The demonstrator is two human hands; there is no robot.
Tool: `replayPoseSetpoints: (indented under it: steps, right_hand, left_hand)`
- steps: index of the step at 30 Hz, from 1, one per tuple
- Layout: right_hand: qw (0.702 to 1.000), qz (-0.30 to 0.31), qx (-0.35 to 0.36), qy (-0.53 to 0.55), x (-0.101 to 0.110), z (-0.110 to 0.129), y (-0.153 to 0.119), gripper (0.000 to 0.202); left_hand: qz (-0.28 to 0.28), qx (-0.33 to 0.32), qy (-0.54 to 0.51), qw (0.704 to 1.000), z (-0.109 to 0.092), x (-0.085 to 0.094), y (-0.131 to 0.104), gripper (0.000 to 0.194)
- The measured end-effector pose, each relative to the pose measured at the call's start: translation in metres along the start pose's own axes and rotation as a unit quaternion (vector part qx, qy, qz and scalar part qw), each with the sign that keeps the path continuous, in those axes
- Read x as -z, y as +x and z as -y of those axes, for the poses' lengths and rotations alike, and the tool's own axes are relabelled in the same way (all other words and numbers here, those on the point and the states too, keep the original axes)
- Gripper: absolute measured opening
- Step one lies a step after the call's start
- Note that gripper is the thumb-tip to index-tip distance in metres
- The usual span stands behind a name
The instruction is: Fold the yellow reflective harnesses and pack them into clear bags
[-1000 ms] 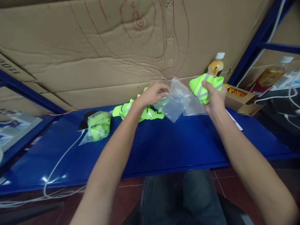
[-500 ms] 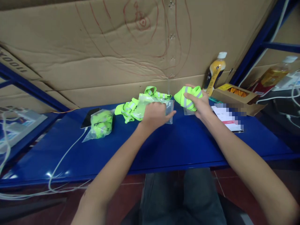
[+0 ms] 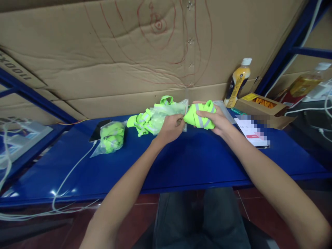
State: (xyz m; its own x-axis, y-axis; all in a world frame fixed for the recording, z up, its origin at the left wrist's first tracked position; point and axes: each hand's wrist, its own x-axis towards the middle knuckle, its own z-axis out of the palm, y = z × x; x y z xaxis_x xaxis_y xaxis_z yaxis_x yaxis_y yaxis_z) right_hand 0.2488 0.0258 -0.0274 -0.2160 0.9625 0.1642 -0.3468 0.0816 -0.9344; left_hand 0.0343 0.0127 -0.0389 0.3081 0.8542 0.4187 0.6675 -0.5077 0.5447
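Observation:
My right hand (image 3: 217, 118) is wrapped round a folded bundle of neon-yellow reflective strap (image 3: 195, 117) with grey bands. My left hand (image 3: 170, 128) pinches the edge of a clear plastic bag (image 3: 161, 119) near its opening. The bundle's pointed left end meets the bag's opening, close to my left fingertips; whether it is inside the bag is not clear. Behind and left of the bag lies a loose heap of the same reflective strap (image 3: 141, 122). Further left, a filled bag of reflective strap (image 3: 112, 137) rests on the blue table (image 3: 181, 166).
A dark phone (image 3: 99, 128) with a white cable lies partly behind the filled bag. At right stand a yellow drink bottle (image 3: 237, 83), an open cardboard box (image 3: 261, 110) and a white-screened device (image 3: 249, 129). A cardboard wall (image 3: 124, 76) closes off the back.
My right hand has brought the bundle left and slightly down to the bag's opening. My left fingers have closed on the bag's edge, with the thumb no longer stretched out.

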Motion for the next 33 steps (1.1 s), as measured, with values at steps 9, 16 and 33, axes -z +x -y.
replayPoseSetpoints:
  steps: [9,16,33]
  right_hand:
    - [0.993,-0.104,0.049,-0.031,0.007,-0.008,0.009,0.066]
    - [0.995,-0.056,0.072,-0.03,0.0,-0.001,0.002,0.069]
    - [0.991,-0.107,0.066,-0.054,-0.015,-0.024,0.004,0.061]
  left_hand:
    - [-0.059,-0.044,0.025,0.997,-0.005,0.003,-0.003,0.025]
    - [-0.077,-0.012,-0.065,0.995,-0.002,0.002,-0.003,0.029]
    - [-0.074,-0.077,0.144,0.984,0.002,-0.004,-0.003,0.024]
